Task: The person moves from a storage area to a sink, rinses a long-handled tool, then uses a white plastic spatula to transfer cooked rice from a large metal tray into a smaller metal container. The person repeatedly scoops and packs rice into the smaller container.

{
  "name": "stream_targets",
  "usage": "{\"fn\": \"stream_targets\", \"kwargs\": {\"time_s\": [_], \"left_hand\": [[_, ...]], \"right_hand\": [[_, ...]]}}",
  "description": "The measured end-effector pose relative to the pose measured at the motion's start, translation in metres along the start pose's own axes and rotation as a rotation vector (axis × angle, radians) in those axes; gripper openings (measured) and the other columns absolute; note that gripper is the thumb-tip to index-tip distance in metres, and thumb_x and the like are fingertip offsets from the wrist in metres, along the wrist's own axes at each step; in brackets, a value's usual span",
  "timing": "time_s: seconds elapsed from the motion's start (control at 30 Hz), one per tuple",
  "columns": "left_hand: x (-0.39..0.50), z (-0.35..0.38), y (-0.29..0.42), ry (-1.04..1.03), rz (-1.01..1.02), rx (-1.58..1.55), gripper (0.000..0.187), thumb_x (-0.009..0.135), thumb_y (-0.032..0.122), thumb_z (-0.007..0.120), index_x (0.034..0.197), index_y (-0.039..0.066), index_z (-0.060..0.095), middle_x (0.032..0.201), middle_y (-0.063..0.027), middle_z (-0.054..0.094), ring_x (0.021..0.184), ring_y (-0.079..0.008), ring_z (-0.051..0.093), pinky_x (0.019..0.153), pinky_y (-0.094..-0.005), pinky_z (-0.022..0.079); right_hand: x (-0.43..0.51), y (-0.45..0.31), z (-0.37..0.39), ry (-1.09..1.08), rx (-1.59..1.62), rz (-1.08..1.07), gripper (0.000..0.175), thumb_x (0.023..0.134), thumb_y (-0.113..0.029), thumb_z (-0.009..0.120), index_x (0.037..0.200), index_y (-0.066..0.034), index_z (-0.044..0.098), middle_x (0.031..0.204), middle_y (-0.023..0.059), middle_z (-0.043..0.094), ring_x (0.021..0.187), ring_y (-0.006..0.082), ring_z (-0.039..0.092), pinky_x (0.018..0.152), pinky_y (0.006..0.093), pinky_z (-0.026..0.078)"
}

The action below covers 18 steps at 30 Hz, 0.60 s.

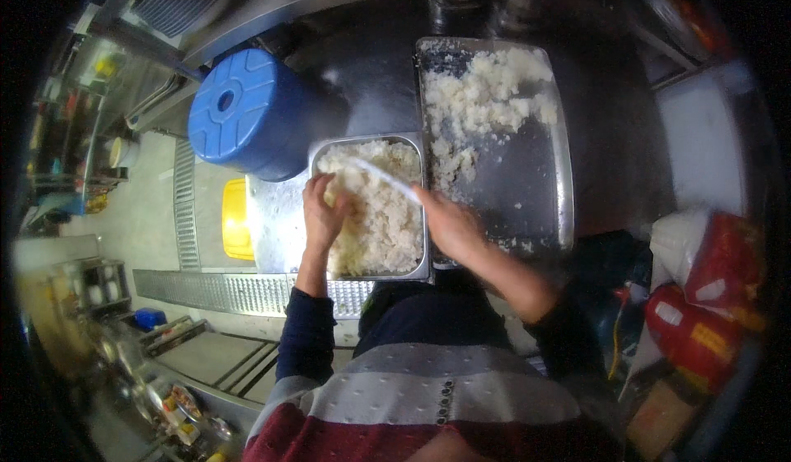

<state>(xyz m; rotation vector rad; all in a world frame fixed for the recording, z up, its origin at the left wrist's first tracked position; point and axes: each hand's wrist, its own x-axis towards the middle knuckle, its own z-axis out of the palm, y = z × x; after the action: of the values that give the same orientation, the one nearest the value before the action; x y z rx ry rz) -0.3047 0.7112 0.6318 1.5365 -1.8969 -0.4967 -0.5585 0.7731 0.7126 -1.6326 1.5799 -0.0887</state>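
Note:
My right hand (454, 224) grips a white flat utensil (384, 178), perhaps a rice paddle or a spatula. Its far end reaches over the cooked white rice (389, 227) and is blurred. That rice fills a rectangular stainless steel pan (426, 258) in front of me. Over the pan's left side is my left hand (325, 209), with bent fingers near the rice; whether it holds some rice or the rim is unclear. Beside the pan, to the right, lies a large metal tray (513, 196) with clumps of rice (494, 88) mostly toward its far end.
An upturned blue plastic tub (247, 104) stands on the steel table (278, 227), left of the pan. A yellow container (238, 221) shows past the table's left edge. Red and white bags (698, 332) sit at the right. Metal grating (241, 292) runs along the floor.

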Motion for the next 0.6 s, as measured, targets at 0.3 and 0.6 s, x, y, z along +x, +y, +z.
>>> {"fn": "stream_targets", "kwargs": {"time_s": [0.3, 0.6], "left_hand": [[0.001, -0.009, -0.002, -0.041, -0.002, -0.017, 0.028, 0.074, 0.002, 0.061, 0.102, 0.002, 0.06, 0.105, -0.0188, 0.059, 0.095, -0.0376, 0.054, 0.085, -0.0415, 0.043], [0.024, -0.003, 0.033, 0.042, 0.056, -0.064, 0.01, 0.078, 0.006, 0.066, 0.085, 0.003, 0.06, 0.081, -0.0123, 0.057, 0.079, -0.0324, 0.054, 0.072, -0.0397, 0.043]], "right_hand": [[0.012, 0.005, -0.014, -0.047, 0.071, 0.093, 0.044, 0.093, -0.01, 0.044, 0.136, -0.008, 0.04, 0.08, 0.0089, 0.061, 0.056, 0.012, 0.054, 0.045, 0.0265, 0.046], [-0.063, 0.156, -0.04, 0.218, 0.692, 0.609, 0.025, 0.095, -0.018, 0.043, 0.111, -0.0015, 0.054, 0.067, 0.0062, 0.057, 0.045, 0.0126, 0.052, 0.039, 0.0273, 0.045]]}}
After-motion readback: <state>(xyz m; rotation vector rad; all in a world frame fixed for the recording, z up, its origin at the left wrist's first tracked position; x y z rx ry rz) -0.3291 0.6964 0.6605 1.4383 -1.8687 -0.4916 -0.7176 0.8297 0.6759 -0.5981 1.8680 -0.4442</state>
